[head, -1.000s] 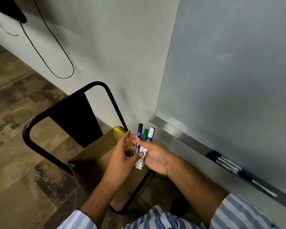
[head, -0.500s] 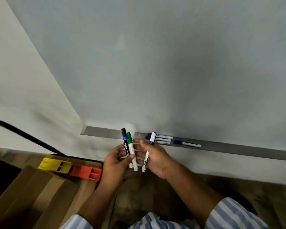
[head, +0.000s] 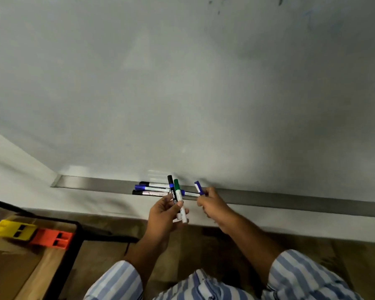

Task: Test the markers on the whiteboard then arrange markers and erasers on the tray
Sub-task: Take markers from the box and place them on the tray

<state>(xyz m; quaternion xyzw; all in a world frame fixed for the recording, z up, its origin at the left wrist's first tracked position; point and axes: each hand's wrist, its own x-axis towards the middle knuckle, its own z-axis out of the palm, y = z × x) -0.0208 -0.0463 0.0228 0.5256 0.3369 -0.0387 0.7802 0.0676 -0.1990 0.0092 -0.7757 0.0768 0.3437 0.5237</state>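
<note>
Left of the hands, yellow eraser (head: 13,228), orange eraser (head: 52,238).

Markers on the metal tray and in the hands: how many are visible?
7. Left hand: black-capped marker, green-capped marker. Right hand: blue-capped marker. Grey metal tray: four markers; others may be hidden.
</note>
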